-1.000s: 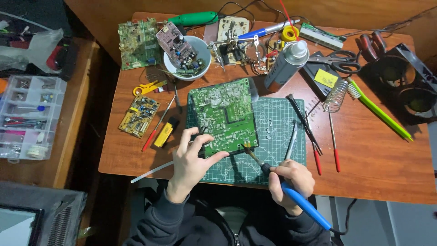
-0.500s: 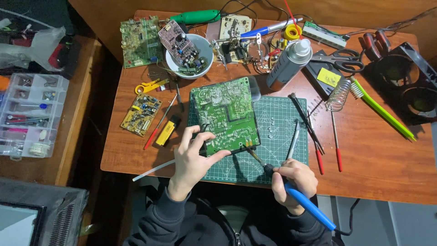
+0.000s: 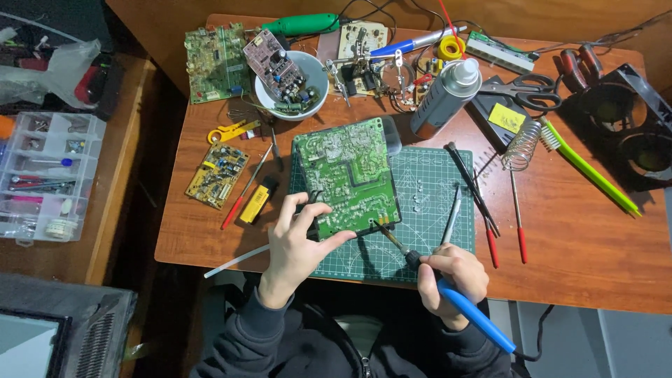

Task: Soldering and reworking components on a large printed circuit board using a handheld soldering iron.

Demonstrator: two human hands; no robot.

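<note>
board: the green circuit board (image 3: pixel 348 178) sits solder side up on the green cutting mat (image 3: pixel 427 210), near the front edge of the table (image 3: pixel 581 238)
left hand: the left hand (image 3: pixel 297 241) pinches the board's near-left corner, thumb under the edge and fingers on top, so it's grasping the board, not just resting on it
right hand: the right hand (image 3: pixel 453 274) is clenched round the blue-handled soldering iron (image 3: pixel 448 290) like a pen, tip touching the board's near edge
tip angle: I'd keep the tip low and slanted so it lands on one pad only
steadying: heel of the right hand planted on the mat would probably kill any wobble
watch out: left thumb is pretty close to the hot tip, I'd slide it back a bit
clutter: tweezers (image 3: pixel 451 218) and the red-handled probes (image 3: pixel 518 217) lie just right of the work, within easy reach
</note>
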